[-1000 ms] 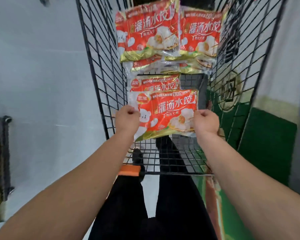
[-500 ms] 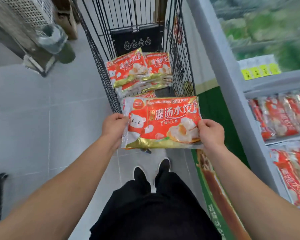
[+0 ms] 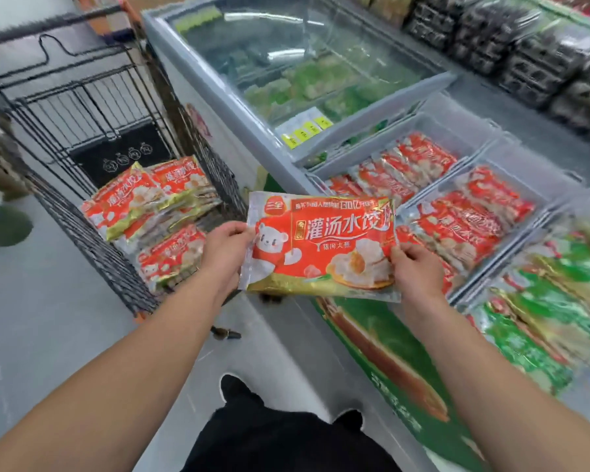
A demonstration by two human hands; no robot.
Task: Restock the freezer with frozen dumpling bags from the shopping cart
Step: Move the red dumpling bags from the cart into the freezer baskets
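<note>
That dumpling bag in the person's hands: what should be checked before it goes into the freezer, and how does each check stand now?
1. Dumpling bag held at both ends, by left hand and right hand: ok.
2. Freezer open above the red bags: ok.
3. Matching red bags in that bin: ok.
4. Room left in the bin: cannot tell.
5. Bag over the freezer's edge: ok.
6. More bags waiting in the shopping cart: ok.
</note>
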